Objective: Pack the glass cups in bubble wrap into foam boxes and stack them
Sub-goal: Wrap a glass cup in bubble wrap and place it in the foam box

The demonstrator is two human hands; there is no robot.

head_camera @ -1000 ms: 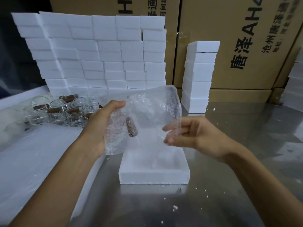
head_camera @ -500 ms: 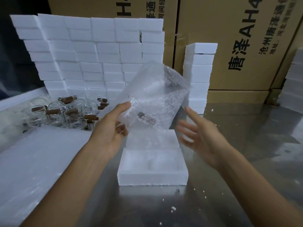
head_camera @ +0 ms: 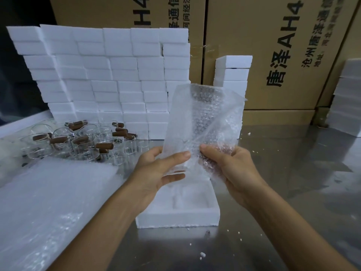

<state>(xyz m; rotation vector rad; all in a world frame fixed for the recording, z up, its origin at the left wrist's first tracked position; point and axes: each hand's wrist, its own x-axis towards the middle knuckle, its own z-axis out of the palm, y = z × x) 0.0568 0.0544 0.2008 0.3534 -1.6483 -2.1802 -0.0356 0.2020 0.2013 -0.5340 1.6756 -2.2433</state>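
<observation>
With my left hand [head_camera: 162,169] and right hand [head_camera: 230,169] both pinching the bubble wrap [head_camera: 201,126] round a cup I cannot make out, above the open foam box [head_camera: 175,220] on the table [head_camera: 293,192], I judge loose wrap could let glass slip and strike foam or steel.

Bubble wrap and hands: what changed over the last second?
The right hand, which had let go, grips the bubble wrap again, lower down. The left hand kept its hold. The wrap now stands upright. The open foam box and glass cups stayed put.
</observation>
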